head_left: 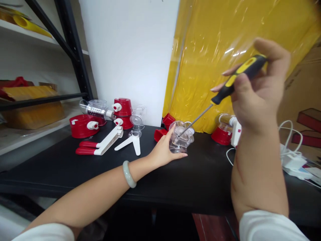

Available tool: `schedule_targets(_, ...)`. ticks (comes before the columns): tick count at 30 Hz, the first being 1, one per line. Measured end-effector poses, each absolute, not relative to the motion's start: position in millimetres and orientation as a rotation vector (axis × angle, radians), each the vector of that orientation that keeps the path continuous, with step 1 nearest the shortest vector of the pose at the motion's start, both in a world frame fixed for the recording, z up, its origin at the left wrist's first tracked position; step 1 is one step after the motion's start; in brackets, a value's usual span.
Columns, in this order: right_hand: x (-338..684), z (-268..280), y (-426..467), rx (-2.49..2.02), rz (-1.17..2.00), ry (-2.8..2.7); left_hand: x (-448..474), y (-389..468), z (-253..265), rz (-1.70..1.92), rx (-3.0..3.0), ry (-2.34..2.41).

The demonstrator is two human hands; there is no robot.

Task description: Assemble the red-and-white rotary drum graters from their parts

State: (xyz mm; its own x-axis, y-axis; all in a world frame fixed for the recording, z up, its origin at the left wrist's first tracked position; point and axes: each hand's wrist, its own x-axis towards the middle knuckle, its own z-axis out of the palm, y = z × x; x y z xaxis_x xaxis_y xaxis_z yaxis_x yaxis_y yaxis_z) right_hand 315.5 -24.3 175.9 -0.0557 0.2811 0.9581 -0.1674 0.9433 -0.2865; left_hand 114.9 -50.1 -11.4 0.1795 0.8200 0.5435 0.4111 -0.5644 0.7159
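Note:
My right hand [260, 83] is wrapped round the black and yellow handle of a screwdriver [240, 77], raised above the table. Its metal shaft slants down to the left, and the tip meets or overlaps a clear plastic housing [179, 144]; whether it touches cannot be told. Around the left side of that housing, thumb and fingers gripping it, is my left hand [164, 149]. A pale bangle [129, 174] circles the left wrist. Just behind the left hand lie red plastic parts [160, 134], partly hidden by it.
Left on the black table [200, 187] stand red bases [84, 126], red-handled white levers [107, 144], a white forked part [135, 144] and a clear drum assembly [97, 108]. Right are another red base [221, 135], white cables and a power strip [297, 167]. Yellow wrapped sheeting [220, 33] rises behind.

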Motion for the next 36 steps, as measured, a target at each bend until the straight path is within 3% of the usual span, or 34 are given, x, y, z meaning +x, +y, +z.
schedule_targets(9, 259, 211, 31, -0.222, 0.225, -1.795, 112, -41, -18, 1.365, 1.845, 1.007)
schedule_targets(23, 258, 207, 43, -0.228, 0.237, -1.908, 107, -31, -25, 1.318, 1.735, 0.872)
schedule_targets(36, 258, 207, 47, -0.243, 0.013, -1.935, 104, -31, -25, 1.315, 1.806, 0.849)
